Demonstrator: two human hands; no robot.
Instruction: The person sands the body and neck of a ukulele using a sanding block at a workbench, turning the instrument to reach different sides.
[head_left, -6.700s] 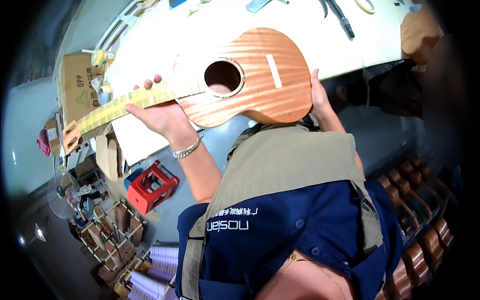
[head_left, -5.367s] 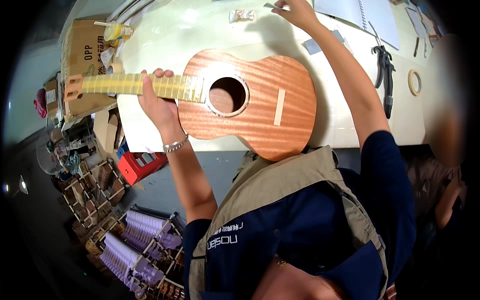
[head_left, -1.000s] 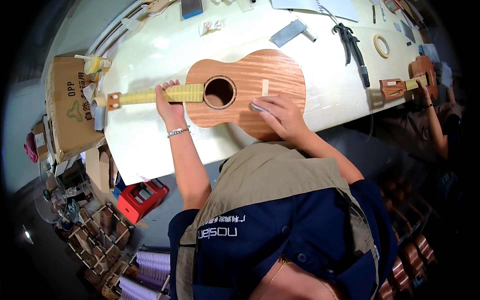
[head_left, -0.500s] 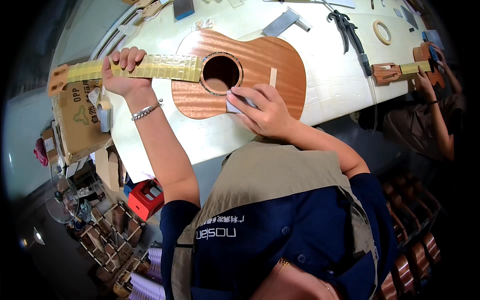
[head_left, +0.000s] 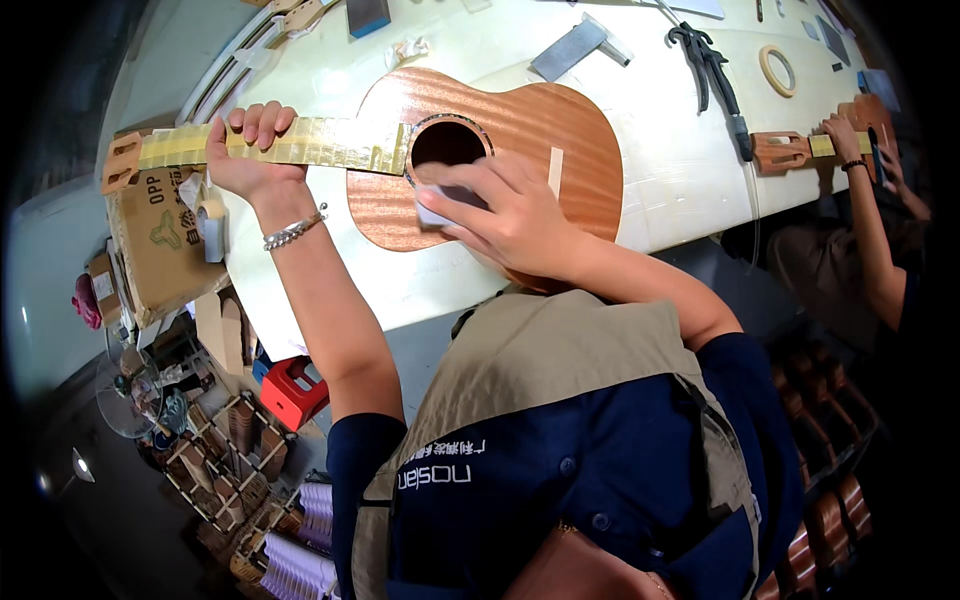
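Note:
An unstrung wooden guitar (head_left: 585,125) lies face up on the white worktable (head_left: 480,50), its neck (head_left: 345,140) pointing left. Yellowish tape covers the fretboard, and a pale strip marks the bridge area. My left hand (head_left: 253,150) is closed round the neck near the headstock. In my right hand (head_left: 530,220) is a small grey sanding pad (head_left: 438,208), pressed to the top beside the soundhole on the near side. Those fingers are slightly blurred and hide part of the pad and the soundhole's rim.
Toward the back are a grey block (head_left: 570,50), a black air gun with a hose (head_left: 703,70) and a tape roll (head_left: 777,72). A cardboard box (head_left: 160,250) stands left, above a red stool (head_left: 294,394). At right, a co-worker's hands hold another guitar (head_left: 780,153).
My right hand has slid the pad leftward along the guitar top, closer to the soundhole's near edge. My left hand keeps its grip on the neck. The co-worker's hands have shifted.

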